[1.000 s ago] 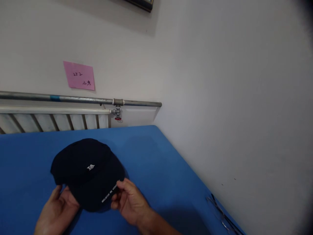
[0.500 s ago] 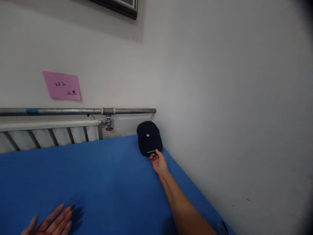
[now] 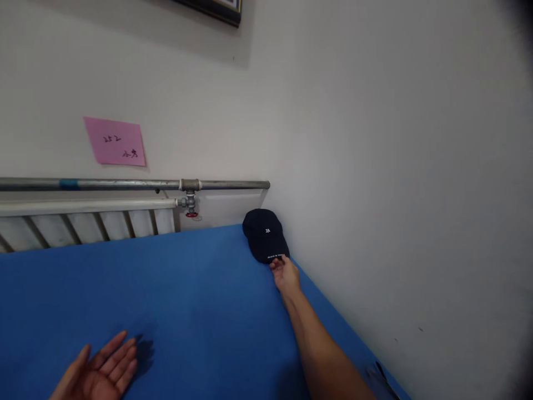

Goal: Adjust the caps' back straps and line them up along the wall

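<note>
A dark navy baseball cap (image 3: 265,233) with small white lettering is at the far corner of the blue surface, its brim toward me. My right hand (image 3: 286,274) reaches out and grips the brim's front edge, thumb on top and fingers underneath. At the lower left, my left hand (image 3: 104,369) hovers over the blue surface (image 3: 187,305), palm up, fingers stretched out and holding nothing. It is well apart from the cap.
Walls meet behind the cap. Along the back run a metal pipe (image 3: 125,184) with a red-handled valve (image 3: 191,214) and a white radiator (image 3: 112,225). A pink note (image 3: 116,141) and a framed picture (image 3: 227,11) hang above. A dark object (image 3: 381,372) lies at the lower right edge.
The cap and my right hand have shifted slightly right, the cap turning a little. My left hand has come further into view, up and to the right. The camera view has moved slightly.
</note>
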`<state>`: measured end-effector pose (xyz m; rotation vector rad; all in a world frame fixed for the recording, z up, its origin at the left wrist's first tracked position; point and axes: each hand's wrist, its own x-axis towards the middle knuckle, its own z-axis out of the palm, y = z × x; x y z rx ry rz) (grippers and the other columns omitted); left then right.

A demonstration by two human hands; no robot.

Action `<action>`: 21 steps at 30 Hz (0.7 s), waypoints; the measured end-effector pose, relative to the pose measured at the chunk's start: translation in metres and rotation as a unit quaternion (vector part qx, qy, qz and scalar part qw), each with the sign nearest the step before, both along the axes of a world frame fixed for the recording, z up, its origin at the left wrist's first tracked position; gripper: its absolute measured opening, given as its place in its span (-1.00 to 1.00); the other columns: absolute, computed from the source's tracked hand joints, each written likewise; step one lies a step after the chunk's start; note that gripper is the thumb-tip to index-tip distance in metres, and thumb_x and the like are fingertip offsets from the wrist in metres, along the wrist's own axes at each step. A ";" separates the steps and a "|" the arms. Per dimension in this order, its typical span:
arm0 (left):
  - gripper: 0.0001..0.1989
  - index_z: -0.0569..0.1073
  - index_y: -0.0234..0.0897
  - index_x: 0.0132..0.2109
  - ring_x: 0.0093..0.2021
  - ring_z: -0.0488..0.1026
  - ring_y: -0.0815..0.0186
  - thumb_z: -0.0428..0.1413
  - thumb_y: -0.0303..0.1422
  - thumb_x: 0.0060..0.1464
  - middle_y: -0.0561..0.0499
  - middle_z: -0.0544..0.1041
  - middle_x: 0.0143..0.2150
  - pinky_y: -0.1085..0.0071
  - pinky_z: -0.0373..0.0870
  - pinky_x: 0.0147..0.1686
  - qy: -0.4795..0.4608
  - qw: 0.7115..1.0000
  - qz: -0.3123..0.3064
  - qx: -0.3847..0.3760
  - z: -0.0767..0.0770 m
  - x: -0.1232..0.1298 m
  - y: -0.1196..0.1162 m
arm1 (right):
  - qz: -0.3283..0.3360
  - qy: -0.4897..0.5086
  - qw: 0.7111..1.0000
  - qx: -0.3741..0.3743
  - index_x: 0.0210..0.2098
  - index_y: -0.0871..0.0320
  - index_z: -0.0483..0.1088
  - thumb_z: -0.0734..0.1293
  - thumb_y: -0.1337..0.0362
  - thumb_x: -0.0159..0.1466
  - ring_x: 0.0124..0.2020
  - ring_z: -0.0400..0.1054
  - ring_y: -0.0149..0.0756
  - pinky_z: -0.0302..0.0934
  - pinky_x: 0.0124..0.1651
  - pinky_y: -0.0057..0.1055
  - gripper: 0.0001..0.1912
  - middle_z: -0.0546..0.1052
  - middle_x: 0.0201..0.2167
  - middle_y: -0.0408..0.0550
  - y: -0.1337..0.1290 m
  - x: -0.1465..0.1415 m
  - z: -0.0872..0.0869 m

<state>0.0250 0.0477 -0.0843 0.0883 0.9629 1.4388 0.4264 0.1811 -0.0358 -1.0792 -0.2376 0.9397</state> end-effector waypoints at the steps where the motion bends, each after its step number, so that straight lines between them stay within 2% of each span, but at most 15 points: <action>1: -0.51 0.36 -0.31 0.18 -0.24 0.59 0.08 0.07 -0.44 0.07 -0.23 0.59 -0.14 0.27 0.61 -0.38 0.005 1.000 -0.009 0.001 0.008 0.003 -0.001 | -0.009 -0.012 1.000 -0.002 0.07 0.19 0.32 0.29 0.19 0.33 -0.06 0.40 -0.18 0.35 -0.06 -0.12 -0.65 0.42 0.03 0.05 -0.005 0.001 0.001; 5: -0.61 0.37 -0.40 0.12 -0.31 0.60 0.13 -0.06 -0.41 0.16 -0.26 0.58 -0.20 0.29 0.61 -0.43 0.012 1.000 -0.011 -0.025 0.040 0.018 -0.003 | -0.047 -0.088 0.995 -0.010 0.03 0.20 0.34 0.29 0.20 0.33 -0.13 0.42 -0.23 0.38 -0.13 -0.20 -0.68 0.45 -0.04 0.02 -0.031 0.000 0.002; 8: -0.68 0.41 -0.45 0.01 -0.38 0.59 0.20 -0.11 -0.42 0.22 -0.24 0.57 -0.28 0.34 0.59 -0.45 0.017 1.000 0.002 -0.025 0.059 0.030 -0.006 | -0.023 -0.167 0.985 -0.024 -0.12 0.19 0.40 0.31 0.28 0.26 -0.34 0.42 -0.35 0.36 -0.24 -0.35 -0.79 0.49 -0.24 -0.09 -0.056 -0.016 0.002; 11: -0.70 0.44 -0.45 -0.18 -0.44 0.57 0.27 -0.15 -0.40 0.28 -0.20 0.56 -0.39 0.41 0.55 -0.44 0.018 1.000 -0.021 -0.005 0.073 0.039 -0.015 | 0.087 -0.248 0.965 -0.024 -0.29 0.13 0.46 0.37 0.29 0.07 -0.47 0.39 -0.35 0.32 -0.31 -0.37 -0.82 0.50 -0.38 -0.15 -0.084 -0.059 0.003; 12: -0.69 0.44 -0.43 -0.23 -0.47 0.55 0.32 -0.16 -0.40 0.30 -0.16 0.56 -0.42 0.44 0.53 -0.43 0.013 0.999 -0.044 0.017 0.076 0.040 -0.018 | 0.134 -0.270 0.953 -0.015 -0.32 0.11 0.48 0.38 0.27 0.03 -0.43 0.40 -0.29 0.32 -0.29 -0.35 -0.82 0.51 -0.39 -0.13 -0.092 -0.078 0.003; 14: -0.71 0.46 -0.46 -0.28 -0.51 0.53 0.31 -0.08 -0.39 0.28 -0.16 0.55 -0.46 0.44 0.50 -0.48 0.014 0.999 -0.033 0.027 0.080 0.040 -0.021 | 0.224 -0.299 0.927 0.016 -0.41 0.08 0.50 0.39 0.25 -0.02 -0.25 0.43 -0.18 0.31 -0.17 -0.31 -0.85 0.54 -0.31 -0.08 -0.108 -0.120 0.003; 16: -0.73 0.48 -0.49 -0.28 -0.54 0.51 0.29 -0.03 -0.38 0.26 -0.19 0.54 -0.46 0.41 0.47 -0.52 0.023 0.999 -0.005 0.032 0.081 0.032 -0.019 | 0.310 -0.329 0.890 0.059 -0.46 0.08 0.50 0.39 0.24 -0.04 -0.12 0.41 -0.12 0.27 -0.04 -0.26 -0.88 0.54 -0.26 -0.03 -0.122 -0.161 0.001; 18: -0.75 0.48 -0.48 -0.29 -0.55 0.50 0.29 0.00 -0.38 0.24 -0.16 0.53 -0.46 0.41 0.45 -0.54 0.037 0.998 0.042 0.032 0.080 0.017 -0.017 | 0.384 -0.418 0.814 0.124 -0.44 0.07 0.49 0.33 0.20 0.04 -0.08 0.40 -0.10 0.23 0.03 -0.19 -0.87 0.54 -0.22 0.02 -0.134 -0.195 -0.002; 20: -0.80 0.45 -0.45 -0.29 -0.56 0.47 0.33 0.00 -0.41 0.24 -0.10 0.51 -0.48 0.44 0.42 -0.55 0.054 0.992 0.110 0.022 0.078 -0.004 -0.019 | 0.419 -0.484 0.748 0.173 -0.42 0.08 0.47 0.26 0.19 0.12 -0.08 0.41 -0.10 0.22 0.05 -0.16 -0.83 0.54 -0.21 0.05 -0.141 -0.218 -0.006; 21: -0.83 0.43 -0.43 -0.27 -0.55 0.46 0.35 0.00 -0.43 0.24 -0.05 0.49 -0.48 0.45 0.41 -0.55 0.062 0.987 0.149 0.014 0.077 -0.015 -0.022 | 0.424 -0.503 0.730 0.185 -0.42 0.08 0.45 0.23 0.19 0.14 -0.09 0.41 -0.11 0.23 0.04 -0.15 -0.82 0.54 -0.22 0.06 -0.143 -0.226 -0.007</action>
